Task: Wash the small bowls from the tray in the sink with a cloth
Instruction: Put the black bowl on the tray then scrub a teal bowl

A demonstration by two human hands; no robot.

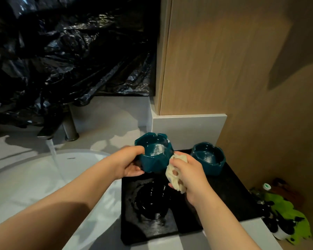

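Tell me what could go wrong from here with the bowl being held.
The left hand alone grips the teal bowl by its side; if slick, it may slip onto the tray or the black bowl.
The tap runs into the sink unused, so water may splash the counter.
The right hand, bunching the cloth, is near the second teal bowl and might knock it.

left hand [131, 163] grips bowl [157, 162] | right hand [190, 175] clutches cloth [171, 177] | forearms extended
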